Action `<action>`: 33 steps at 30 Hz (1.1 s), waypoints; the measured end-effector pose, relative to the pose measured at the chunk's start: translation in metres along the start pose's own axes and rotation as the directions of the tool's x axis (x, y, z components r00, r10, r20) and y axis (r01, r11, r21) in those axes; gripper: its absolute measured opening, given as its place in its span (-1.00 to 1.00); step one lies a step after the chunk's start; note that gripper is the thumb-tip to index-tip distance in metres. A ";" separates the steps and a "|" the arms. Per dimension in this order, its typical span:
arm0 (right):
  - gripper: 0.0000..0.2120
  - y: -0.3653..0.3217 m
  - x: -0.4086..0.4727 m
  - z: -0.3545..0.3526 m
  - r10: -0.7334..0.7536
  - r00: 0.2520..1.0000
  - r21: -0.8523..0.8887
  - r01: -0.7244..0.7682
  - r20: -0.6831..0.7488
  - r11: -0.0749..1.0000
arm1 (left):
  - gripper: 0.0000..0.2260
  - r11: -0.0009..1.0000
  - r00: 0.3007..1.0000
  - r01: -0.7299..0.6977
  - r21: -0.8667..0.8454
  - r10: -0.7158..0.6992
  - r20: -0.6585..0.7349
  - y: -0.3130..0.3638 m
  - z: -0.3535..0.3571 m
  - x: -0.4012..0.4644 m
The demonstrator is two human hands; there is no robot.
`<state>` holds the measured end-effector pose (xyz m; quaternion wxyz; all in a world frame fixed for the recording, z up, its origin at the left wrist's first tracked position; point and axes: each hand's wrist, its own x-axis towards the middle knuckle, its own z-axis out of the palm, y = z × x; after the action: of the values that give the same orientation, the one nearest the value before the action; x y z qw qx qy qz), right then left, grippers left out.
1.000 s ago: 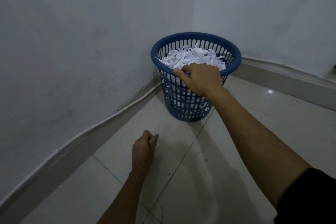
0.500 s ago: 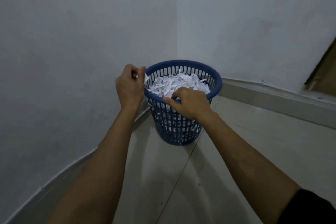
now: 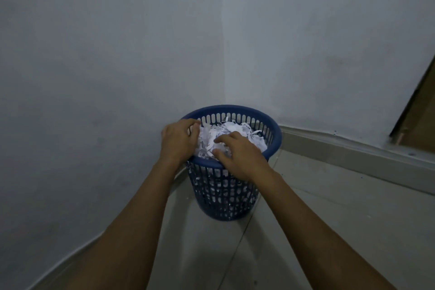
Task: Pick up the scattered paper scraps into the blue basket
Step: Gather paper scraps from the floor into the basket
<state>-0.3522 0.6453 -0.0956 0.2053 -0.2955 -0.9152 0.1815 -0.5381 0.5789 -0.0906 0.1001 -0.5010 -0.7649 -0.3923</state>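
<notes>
Both hands have come over the mouth of the basket since half a second ago: then the left hand was raised beside the rim pinching a small white scrap and the right hand sat curled on the near rim, and now both reach into the paper heap.

Nearest, two bare forearms run up from the lower edge of the view over the pale tiled floor [image 3: 329,231]. No loose scraps show on the visible floor, so I judge the pick-up is at or close to its last deposit.

Next comes the round blue slotted plastic basket [image 3: 274,147], standing on the floor in the corner where the two grey-white walls [image 3: 94,66] meet. The right hand [image 3: 237,155] lies across the near rim, its fingers [image 3: 223,138] spread and loosely bent, tips resting on the heap and holding nothing I can see. The left hand [image 3: 180,141] is at the left rim, its fingers [image 3: 193,122] curled inward against the paper; whether they hold a scrap or have let it go I cannot tell.

The white shredded paper scraps [image 3: 237,130] fill the basket to the rim and mound just above it, directly under and between both sets of fingers. They look very light, limp and springy, likely to cling to skin or spill over the edge. A soft downward press with flat fingers should settle them; any stray piece wants a fingertip pinch.

Farthest, a brown door frame [image 3: 414,110] stands at the right edge.
</notes>
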 end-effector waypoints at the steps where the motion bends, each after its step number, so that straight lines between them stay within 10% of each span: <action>1: -0.53 0.001 0.006 -0.002 0.013 0.997 -0.070 -0.008 0.076 0.998 | -0.64 1.000 0.999 0.010 0.019 -0.010 0.046 -0.011 0.000 -0.004; 8: -0.34 0.017 0.068 0.000 0.188 0.808 -0.314 -0.004 0.559 0.950 | -0.39 0.953 0.901 -0.050 0.299 -0.086 0.425 -0.018 0.000 -0.022; 15: -0.25 0.054 0.098 0.031 0.443 0.684 -0.441 -0.193 0.580 0.876 | -0.31 0.980 0.895 -0.024 0.199 -0.067 0.441 -0.017 0.004 -0.015; 33: -0.30 0.029 0.052 -0.038 0.356 0.835 -0.324 -0.228 0.420 0.918 | -0.35 0.962 0.815 0.089 0.258 -0.219 0.536 -0.026 0.011 0.023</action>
<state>-0.3586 0.7075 -0.0622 -0.0941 -0.4040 -0.8966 0.1550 -0.5684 0.5979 -0.0983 -0.1054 -0.5155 -0.8375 -0.1473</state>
